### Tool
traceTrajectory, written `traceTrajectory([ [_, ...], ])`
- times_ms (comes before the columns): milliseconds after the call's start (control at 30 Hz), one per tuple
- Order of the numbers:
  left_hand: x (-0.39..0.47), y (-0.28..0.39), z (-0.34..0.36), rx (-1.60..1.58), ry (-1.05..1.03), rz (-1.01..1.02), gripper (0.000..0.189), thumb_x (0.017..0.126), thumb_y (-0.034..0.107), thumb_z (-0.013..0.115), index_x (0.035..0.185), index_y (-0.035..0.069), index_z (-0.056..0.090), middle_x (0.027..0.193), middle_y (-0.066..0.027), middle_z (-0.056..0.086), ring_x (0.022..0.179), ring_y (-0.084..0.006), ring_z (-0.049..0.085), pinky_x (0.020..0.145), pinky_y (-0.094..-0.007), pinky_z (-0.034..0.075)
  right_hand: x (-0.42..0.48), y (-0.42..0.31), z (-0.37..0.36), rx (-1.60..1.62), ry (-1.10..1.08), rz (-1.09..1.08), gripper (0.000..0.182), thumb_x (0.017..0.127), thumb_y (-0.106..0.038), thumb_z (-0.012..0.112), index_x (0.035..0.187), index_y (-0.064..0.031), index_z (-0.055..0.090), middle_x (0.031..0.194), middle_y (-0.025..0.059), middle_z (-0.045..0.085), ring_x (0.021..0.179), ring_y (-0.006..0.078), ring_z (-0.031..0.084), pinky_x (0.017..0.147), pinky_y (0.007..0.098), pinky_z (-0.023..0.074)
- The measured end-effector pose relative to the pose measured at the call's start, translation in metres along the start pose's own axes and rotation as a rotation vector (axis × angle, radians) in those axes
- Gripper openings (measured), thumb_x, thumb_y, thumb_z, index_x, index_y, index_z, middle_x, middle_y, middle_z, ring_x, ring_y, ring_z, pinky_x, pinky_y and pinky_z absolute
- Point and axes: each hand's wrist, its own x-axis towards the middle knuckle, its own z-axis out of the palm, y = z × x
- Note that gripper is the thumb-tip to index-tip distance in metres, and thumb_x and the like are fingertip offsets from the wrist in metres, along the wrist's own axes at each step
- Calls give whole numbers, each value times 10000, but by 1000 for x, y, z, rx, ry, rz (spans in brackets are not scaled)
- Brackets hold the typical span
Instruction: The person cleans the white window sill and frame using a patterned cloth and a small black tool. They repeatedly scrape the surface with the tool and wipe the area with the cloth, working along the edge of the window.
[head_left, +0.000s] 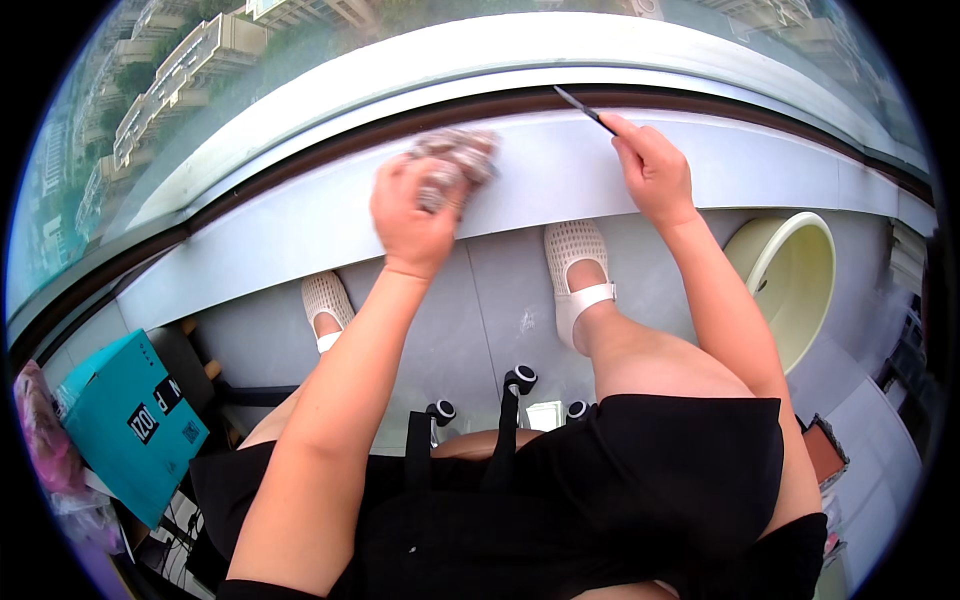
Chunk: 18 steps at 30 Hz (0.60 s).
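My left hand (414, 217) grips a crumpled brown-and-white cloth (459, 159), blurred, over the white window ledge (540, 172). The cloth's far edge is close to the dark brown strip (420, 124) along the window frame. Farther right, my right hand (654, 169) holds a slim tool (585, 108) with a dark handle and a narrow grey end, perhaps a small knife. Its tip points up and left and overlaps the dark strip in the picture; contact cannot be made out.
Beyond the glass (315, 82) lie buildings far below. At right, a pale yellow basin (814, 292) rests tilted on the grey tiled floor (420, 330). A turquoise box (139, 427) with printing stands at left. Chair casters (523, 377) are near my feet in beige shoes (577, 255).
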Motion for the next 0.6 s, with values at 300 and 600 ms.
traceTrajectory([
  [300, 5, -15, -22, -463, 438, -515, 411, 962, 216, 531, 1295, 1, 422, 1307, -143, 426, 1171, -214, 446, 973, -341, 387, -2, -6, -12, 323, 147, 173, 308, 790, -149, 715, 1084, -73, 663, 767, 51, 635, 589, 115, 531, 559, 240, 455],
  [600, -3, 21, 60, 623, -287, -120, 613, 910, 478, 477, 1449, 215, 354, 1548, -139, 196, 1442, -305, 120, 1073, -607, 17, -27, 14, -23, 429, 188, 304, 224, 804, -115, 706, 1007, -26, 680, 752, 47, 637, 600, 106, 531, 557, 241, 446],
])
